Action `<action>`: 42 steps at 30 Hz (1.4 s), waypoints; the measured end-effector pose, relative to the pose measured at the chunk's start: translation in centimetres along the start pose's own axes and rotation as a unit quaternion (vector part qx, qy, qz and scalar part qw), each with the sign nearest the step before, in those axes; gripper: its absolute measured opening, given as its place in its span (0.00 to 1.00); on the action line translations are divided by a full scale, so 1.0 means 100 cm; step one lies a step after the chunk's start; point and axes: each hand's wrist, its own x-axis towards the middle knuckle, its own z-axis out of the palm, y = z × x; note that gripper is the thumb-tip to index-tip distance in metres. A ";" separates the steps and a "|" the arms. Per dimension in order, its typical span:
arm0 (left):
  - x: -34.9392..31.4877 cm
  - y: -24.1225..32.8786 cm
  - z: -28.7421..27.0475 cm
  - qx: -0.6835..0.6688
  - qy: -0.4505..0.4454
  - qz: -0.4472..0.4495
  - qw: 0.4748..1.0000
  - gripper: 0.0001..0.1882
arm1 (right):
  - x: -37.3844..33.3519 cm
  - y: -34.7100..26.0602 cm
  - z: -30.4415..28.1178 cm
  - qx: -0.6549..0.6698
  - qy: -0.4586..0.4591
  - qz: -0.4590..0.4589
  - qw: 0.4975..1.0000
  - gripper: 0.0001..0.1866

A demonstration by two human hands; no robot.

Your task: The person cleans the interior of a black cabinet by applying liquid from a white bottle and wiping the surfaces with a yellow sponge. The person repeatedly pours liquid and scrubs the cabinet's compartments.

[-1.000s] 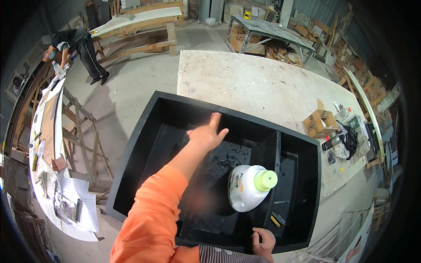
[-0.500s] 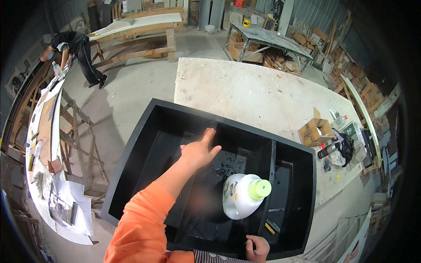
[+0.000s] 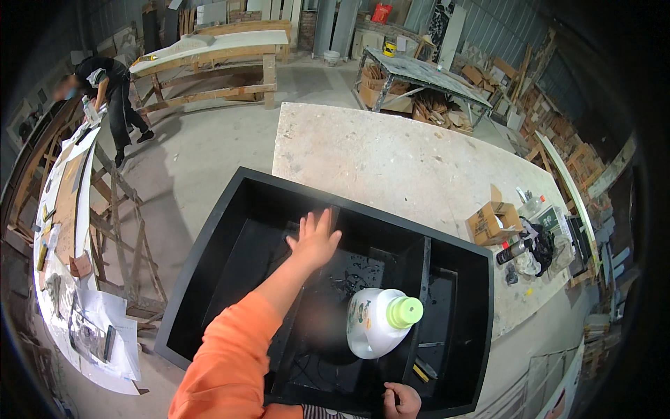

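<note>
The left hand (image 3: pixel 316 241), at the end of an orange sleeve (image 3: pixel 230 356), reaches into a large black open box with thick walls and inner dividers (image 3: pixel 377 230); its fingers are spread and released, holding nothing, with the fingertips close to the far wall. The right hand (image 3: pixel 403 401) is at the near side of the box, its fingers curled inward; the lower edge of the view cuts it off, so I cannot tell whether it grips anything. Between the hands, a white plastic jug with a light green screw cap (image 3: pixel 370 325) stands in the middle compartment, just beside the right-hand divider. A slim yellow and grey cutter knife (image 3: pixel 421 373) lies in the right compartment. Beyond the box stretches a pale, stained worktable (image 3: pixel 405 160), bearing a small open brown cardboard carton (image 3: pixel 488 225) and a crumpled black plastic bag (image 3: pixel 541 250). Farther off at left, a person in dark clothes (image 3: pixel 118 105) bends over a white-topped bench (image 3: pixel 87 335).
</note>
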 end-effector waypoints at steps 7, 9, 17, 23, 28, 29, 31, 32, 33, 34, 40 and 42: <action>-0.007 -0.015 0.003 -0.035 -0.015 -0.010 0.999 0.45 | 0.000 -0.002 0.000 -0.002 -0.001 0.005 1.000 0.07; -0.008 -0.023 0.005 -0.019 -0.011 0.003 1.000 0.43 | 0.000 -0.001 0.000 -0.005 -0.008 0.002 1.000 0.07; 0.012 -0.050 0.041 -0.321 0.003 0.159 0.934 0.38 | 0.000 0.002 0.000 0.000 -0.011 0.009 1.000 0.07; 0.023 -0.048 0.033 -0.163 0.040 0.215 0.962 0.41 | 0.003 -0.003 -0.001 0.012 -0.009 0.011 1.000 0.07; 0.023 -0.025 0.015 -0.150 -0.023 0.193 0.969 0.43 | 0.006 -0.007 -0.004 0.008 -0.010 0.008 1.000 0.07; 0.010 -0.027 0.011 -0.114 -0.015 0.229 0.967 0.44 | 0.007 -0.008 -0.005 0.014 -0.010 0.013 1.000 0.07; -0.023 -0.034 0.006 -0.071 -0.025 0.248 0.966 0.44 | 0.008 -0.010 -0.005 0.014 -0.026 0.021 0.999 0.07; -0.037 -0.037 0.003 -0.064 -0.040 0.235 0.969 0.44 | 0.008 -0.011 -0.004 -0.015 -0.042 0.087 0.995 0.04; -0.044 -0.037 0.001 -0.057 -0.055 0.224 0.971 0.44 | 0.008 -0.012 -0.004 -0.017 -0.044 0.089 0.995 0.04; -0.044 -0.035 -0.002 -0.024 -0.044 0.219 0.975 0.44 | 0.009 -0.012 -0.004 -0.018 -0.045 0.091 0.995 0.04; 0.010 -0.009 -0.005 -0.015 -0.003 0.208 0.978 0.43 | 0.013 -0.014 -0.007 -0.001 -0.062 0.103 0.993 0.05; 0.003 -0.013 -0.004 -0.007 -0.004 0.233 0.972 0.42 | 0.013 -0.014 -0.006 0.002 -0.040 0.076 0.996 0.06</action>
